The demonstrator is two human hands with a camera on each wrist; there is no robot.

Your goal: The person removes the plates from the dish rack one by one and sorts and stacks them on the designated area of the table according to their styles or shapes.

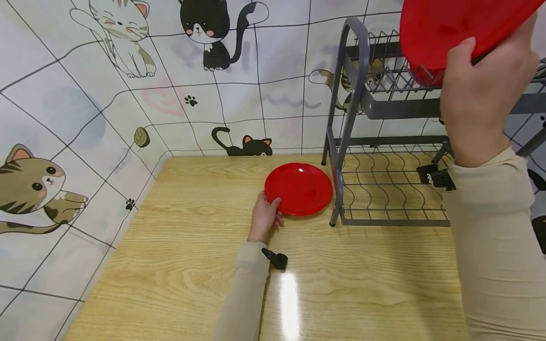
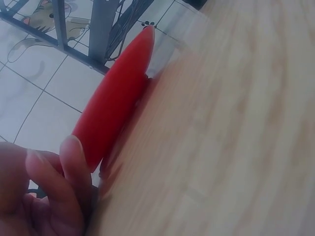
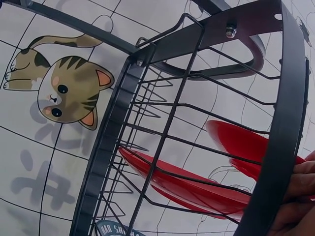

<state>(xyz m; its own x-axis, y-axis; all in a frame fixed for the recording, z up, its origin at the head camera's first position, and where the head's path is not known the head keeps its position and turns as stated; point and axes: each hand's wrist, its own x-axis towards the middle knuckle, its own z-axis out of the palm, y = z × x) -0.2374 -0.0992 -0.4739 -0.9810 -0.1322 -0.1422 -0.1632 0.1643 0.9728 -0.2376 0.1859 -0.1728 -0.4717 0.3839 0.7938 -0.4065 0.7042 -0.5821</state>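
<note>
On the table, a round red plate [image 1: 298, 189] lies beside the dish rack's left leg. My left hand [image 1: 263, 217] pinches its near-left rim, thumb on top; the left wrist view shows that plate [image 2: 115, 101] edge-on, slightly lifted at the rim, with curled fingers [image 2: 59, 187] beside it. Above the rack's upper tier, my right hand [image 1: 490, 90] grips another red plate [image 1: 452, 33], tilted up, thumb along its edge. In the right wrist view, two red plates show behind the wires: one [image 3: 236, 142] near my fingers, another [image 3: 187, 189] lower in the rack.
The grey two-tier dish rack [image 1: 362, 109] stands on the right of the wooden table [image 1: 179, 265], its lower wire shelf [image 1: 384, 189] near the tabletop. Cat-patterned tile walls [image 1: 277, 104] border the table behind and on the left.
</note>
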